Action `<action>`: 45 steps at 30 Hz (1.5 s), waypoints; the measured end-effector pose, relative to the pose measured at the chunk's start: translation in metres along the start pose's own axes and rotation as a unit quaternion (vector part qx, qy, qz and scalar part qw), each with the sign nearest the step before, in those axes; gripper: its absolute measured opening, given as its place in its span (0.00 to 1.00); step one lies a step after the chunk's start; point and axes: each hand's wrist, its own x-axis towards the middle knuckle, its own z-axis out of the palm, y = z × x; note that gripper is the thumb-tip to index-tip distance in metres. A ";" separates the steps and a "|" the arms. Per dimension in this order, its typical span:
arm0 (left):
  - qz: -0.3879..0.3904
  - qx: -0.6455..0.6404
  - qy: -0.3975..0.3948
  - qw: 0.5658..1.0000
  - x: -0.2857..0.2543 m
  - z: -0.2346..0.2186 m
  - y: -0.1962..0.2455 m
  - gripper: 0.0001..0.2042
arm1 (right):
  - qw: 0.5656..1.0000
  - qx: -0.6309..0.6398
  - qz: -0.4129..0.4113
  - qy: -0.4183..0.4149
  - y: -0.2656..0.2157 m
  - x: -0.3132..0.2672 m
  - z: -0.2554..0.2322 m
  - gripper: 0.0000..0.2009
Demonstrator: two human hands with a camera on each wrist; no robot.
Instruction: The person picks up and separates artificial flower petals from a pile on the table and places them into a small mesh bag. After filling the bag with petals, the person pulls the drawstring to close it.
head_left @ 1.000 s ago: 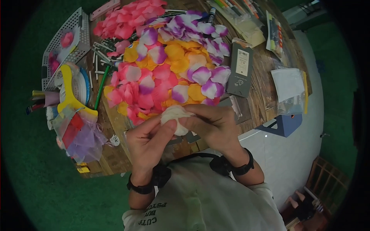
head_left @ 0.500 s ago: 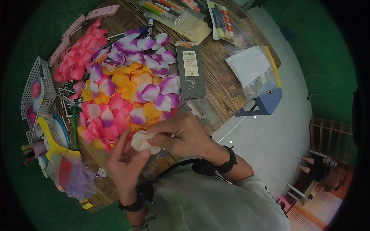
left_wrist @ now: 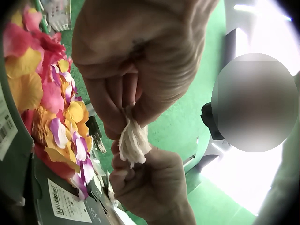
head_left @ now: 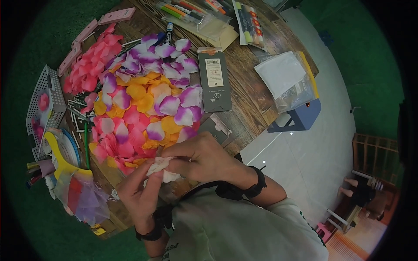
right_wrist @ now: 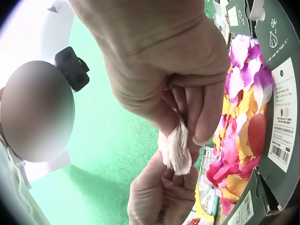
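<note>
Both hands meet over the near table edge at a crumpled bunch of thin white petals (head_left: 162,166). My left hand (head_left: 138,188) pinches it between thumb and fingers from one side. From the other side my right hand (head_left: 196,158) grips it with thumb and fingertips. In the left wrist view the layered, wrinkled edges of the white petals (left_wrist: 133,143) fan out between the two hands. Just beyond the hands lies a large heap of pink, orange and purple-white petals (head_left: 143,98).
A dark box (head_left: 214,80) lies right of the heap, with bagged pens (head_left: 185,13) and a clear packet (head_left: 283,78) farther out. At left are a white perforated basket (head_left: 52,102), a yellow curved piece (head_left: 56,152), and lilac mesh bags (head_left: 91,202). A person sits at far lower right.
The head view has swung, moving the table leftward in it. The rounded white bunch has been gathered into a narrower, more crumpled shape; the left fingers, spread half a second ago, have closed in on it.
</note>
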 end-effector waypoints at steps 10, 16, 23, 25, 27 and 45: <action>0.086 -0.012 0.088 0.992 -0.008 0.004 -0.001 0.14 | 0.910 0.371 0.178 -0.044 -0.005 -0.005 0.020 0.17; 0.103 0.028 0.140 0.984 -0.008 0.010 0.001 0.13 | 0.918 0.351 0.184 -0.030 -0.015 -0.006 0.019 0.13; 0.077 0.064 0.133 0.986 -0.007 0.017 0.006 0.15 | 0.964 0.215 0.145 0.055 -0.011 -0.013 0.021 0.11; 0.038 0.025 0.137 0.990 -0.006 0.016 0.006 0.15 | 0.938 0.280 0.198 0.050 -0.016 -0.009 0.018 0.12; -0.020 -0.040 0.118 0.992 -0.007 0.013 0.010 0.15 | 0.920 0.319 0.222 0.048 -0.019 -0.008 0.018 0.11; -0.049 -0.165 0.160 0.972 -0.020 -0.007 0.001 0.13 | 0.931 0.058 0.152 0.328 0.001 -0.010 -0.045 0.12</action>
